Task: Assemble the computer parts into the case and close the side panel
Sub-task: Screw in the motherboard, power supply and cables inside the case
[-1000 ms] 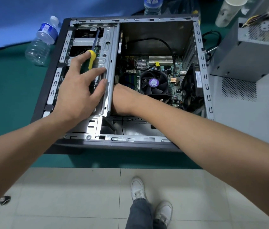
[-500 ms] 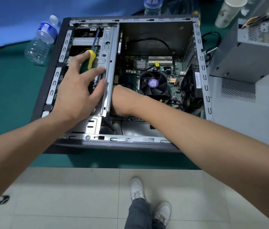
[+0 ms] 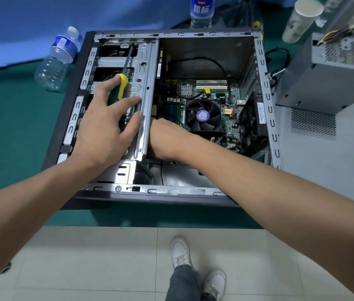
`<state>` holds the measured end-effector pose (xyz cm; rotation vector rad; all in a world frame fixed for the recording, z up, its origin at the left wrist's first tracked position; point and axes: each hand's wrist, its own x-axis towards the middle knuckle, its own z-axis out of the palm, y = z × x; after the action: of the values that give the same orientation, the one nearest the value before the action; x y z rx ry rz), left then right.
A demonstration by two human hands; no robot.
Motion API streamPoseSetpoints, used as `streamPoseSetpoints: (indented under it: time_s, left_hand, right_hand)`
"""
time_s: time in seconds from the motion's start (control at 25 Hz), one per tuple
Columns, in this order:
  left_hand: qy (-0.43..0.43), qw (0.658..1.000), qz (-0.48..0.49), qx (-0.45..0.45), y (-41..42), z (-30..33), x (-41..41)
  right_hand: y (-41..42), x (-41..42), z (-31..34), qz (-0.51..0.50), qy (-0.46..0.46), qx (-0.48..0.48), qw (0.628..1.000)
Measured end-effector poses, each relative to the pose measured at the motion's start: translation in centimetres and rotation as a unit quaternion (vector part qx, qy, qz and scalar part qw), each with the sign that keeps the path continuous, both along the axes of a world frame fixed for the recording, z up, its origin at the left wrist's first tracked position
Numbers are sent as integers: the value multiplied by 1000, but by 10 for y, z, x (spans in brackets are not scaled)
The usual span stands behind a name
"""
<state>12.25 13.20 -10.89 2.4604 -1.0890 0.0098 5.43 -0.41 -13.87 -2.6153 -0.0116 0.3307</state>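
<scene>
Your left hand (image 3: 106, 129) spreads its fingers (image 3: 128, 103) flat on the drive cage (image 3: 143, 83), the screwdriver (image 3: 122, 83) lying under them. Your right hand (image 3: 167, 140) reaches beneath the cage edge; its fingers are hidden, so the grip is unclear. The case (image 3: 267, 101) lies open on the worktop (image 3: 8, 127); the power supply (image 3: 334, 70) waits outside, so much seems left.

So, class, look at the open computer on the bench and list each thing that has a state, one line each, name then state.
computer case: lying on its side, side panel off, inside exposed
drive cage: seated inside the case
screwdriver: lying on the drive cage under the left hand
left hand: spread flat on the drive cage
right hand: reaching inside beside the cage, fingers hidden
power supply: outside the case
left water bottle: capped, lying tilted
</scene>
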Motion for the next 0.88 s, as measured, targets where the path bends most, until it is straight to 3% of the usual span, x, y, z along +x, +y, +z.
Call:
streamPoseSetpoints:
  time_s: [0.24, 0.44, 0.72, 0.88]
  left_hand:
    - [0, 1000, -1, -5, 1, 0, 0]
    - [-2, 1000, -3, -1, 0, -1, 1]
    - [6, 1000, -13, -14, 1, -4, 3]
    - [8, 1000, -16, -22, 0, -6, 3]
  right_hand:
    - [4, -1, 2, -36, -16, 11, 999]
    - [2, -2, -4, -33, -3, -44, 998]
    - [7, 0, -2, -22, -12, 19, 999]
    - [-4, -2, 1, -97, 20, -2, 995]
